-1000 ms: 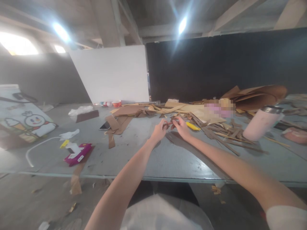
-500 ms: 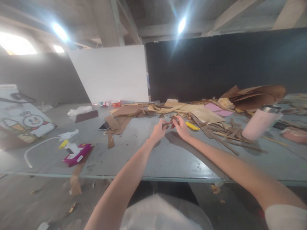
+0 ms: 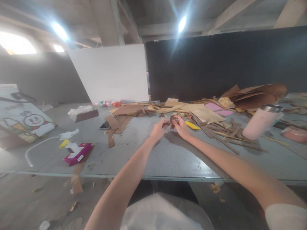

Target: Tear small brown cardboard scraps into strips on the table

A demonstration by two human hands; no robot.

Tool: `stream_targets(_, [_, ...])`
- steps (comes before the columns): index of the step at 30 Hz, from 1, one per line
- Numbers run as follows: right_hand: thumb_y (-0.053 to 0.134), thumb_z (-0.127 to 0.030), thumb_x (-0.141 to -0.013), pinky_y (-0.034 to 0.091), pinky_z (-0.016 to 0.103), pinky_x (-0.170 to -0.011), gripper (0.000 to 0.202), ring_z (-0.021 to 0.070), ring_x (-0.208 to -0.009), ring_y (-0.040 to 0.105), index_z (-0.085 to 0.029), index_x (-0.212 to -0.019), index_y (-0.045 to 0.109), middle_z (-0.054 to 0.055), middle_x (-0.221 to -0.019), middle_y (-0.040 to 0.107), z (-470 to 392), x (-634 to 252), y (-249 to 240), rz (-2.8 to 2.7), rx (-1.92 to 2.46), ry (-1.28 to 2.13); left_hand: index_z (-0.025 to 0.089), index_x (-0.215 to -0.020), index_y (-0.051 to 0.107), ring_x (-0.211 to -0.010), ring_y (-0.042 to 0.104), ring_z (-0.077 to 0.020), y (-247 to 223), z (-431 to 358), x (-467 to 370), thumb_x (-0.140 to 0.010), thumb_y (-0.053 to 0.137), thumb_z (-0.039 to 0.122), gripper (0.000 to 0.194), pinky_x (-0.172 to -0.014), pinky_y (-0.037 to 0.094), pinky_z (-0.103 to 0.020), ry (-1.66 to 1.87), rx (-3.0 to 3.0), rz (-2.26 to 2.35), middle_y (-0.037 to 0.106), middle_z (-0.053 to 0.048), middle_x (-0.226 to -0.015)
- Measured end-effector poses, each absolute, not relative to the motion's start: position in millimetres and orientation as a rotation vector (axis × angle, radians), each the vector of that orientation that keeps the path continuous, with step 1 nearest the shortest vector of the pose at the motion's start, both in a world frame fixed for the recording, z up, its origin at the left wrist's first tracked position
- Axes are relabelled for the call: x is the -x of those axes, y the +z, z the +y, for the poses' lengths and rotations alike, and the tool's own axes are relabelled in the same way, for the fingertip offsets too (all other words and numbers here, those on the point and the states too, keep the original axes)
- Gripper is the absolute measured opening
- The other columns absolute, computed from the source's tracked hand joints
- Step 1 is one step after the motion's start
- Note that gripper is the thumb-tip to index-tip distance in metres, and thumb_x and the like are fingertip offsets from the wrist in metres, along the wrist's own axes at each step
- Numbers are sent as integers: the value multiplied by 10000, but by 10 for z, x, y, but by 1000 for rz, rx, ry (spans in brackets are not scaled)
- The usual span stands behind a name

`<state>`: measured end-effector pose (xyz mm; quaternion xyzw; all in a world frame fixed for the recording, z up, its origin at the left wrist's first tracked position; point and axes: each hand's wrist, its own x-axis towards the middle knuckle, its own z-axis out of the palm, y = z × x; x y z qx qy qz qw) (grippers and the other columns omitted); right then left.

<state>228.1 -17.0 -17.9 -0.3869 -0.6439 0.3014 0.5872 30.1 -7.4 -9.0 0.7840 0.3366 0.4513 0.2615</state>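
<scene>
Together, left hand [image 3: 158,129], right hand [image 3: 181,127]; small brown piece [image 3: 171,122] pinched between

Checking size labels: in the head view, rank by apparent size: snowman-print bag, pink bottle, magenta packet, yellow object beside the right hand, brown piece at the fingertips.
1. Snowman-print bag
2. Pink bottle
3. Magenta packet
Smallest, unranked: yellow object and brown piece; the brown piece is partly hidden, so their order is unsure.

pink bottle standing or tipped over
Standing: the bottle has its base on the table, metal top uppermost; the lean looks like lens distortion.
</scene>
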Motion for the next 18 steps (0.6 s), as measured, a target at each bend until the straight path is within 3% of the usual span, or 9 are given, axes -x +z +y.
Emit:
stream_targets(3, [622, -688, -1010, 563, 377, -704, 433, 248, -646, 701, -272, -1126, 596, -4, -717, 716, -200, -2273, -166, -1514, 936, 639, 241, -1145, 692, -882, 748, -163, -66, -106, -319, -1009, 553, 148, 215, -856, 546, -264, 1211, -2130, 924, 818, -74, -1137])
stream_targets(8, [605, -654, -1021, 550, 360, -692, 395, 231, -689, 687, -262, -1062, 625, 30, -833, 733, -242, -2231, -132, -1575, 931, 543, 239, -1129, 666, -690, 686, -128, -58, -120, -329, -996, 561, 142, 196, -787, 543, -253, 1199, -2133, 970, 815, -38, -1032])
stream_targets(18, [659, -685, -970, 535, 357, -692, 448, 232, -707, 661, -249, -1069, 665, 48, -892, 752, -233, -2213, -151, -1596, 985, 407, 252, -1153, 565, -670, 706, -154, -115, -78, -353, -990, 656, 249, 187, -721, 520, -262, 1279, -1997, 939, 751, 15, -825])
